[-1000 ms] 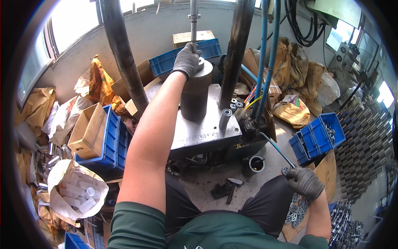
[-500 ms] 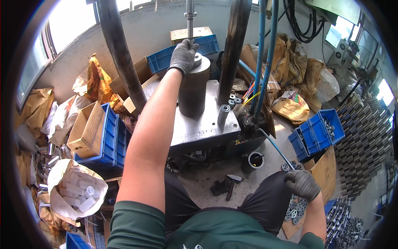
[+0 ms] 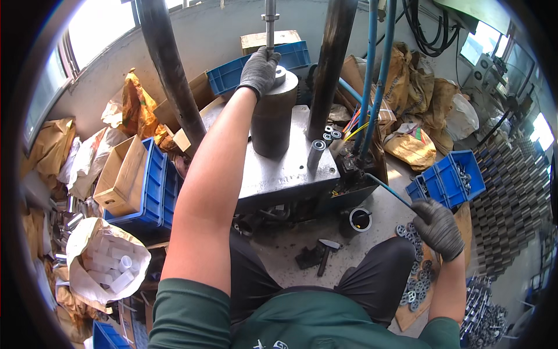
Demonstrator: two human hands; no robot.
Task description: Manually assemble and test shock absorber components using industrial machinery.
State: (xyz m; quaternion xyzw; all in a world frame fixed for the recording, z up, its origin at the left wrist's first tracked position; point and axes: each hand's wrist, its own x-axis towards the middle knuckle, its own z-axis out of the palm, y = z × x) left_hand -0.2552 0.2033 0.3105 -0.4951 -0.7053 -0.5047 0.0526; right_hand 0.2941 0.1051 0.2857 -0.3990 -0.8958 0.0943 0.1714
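My gloved left hand (image 3: 259,68) reaches forward and curls over the top of a dark steel cylinder (image 3: 272,125) standing on the press plate (image 3: 288,168). Its fingers close on a pale metal ring (image 3: 281,74) at the foot of the thin vertical rod (image 3: 269,23). My gloved right hand (image 3: 439,228) hangs low at my right side with curled fingers, just above a board strewn with several metal rings (image 3: 414,273). Whether it holds one is hidden.
Two thick dark columns (image 3: 168,70) (image 3: 328,70) flank the cylinder. Blue hoses (image 3: 372,87) run down on the right. A small metal post (image 3: 315,154) stands on the plate. Blue crates (image 3: 447,177) (image 3: 152,186), cardboard boxes, paper sacks and a hammer (image 3: 325,256) lie around.
My left hand stays on the cylinder top. My right hand has lifted slightly from the rings toward the machine.
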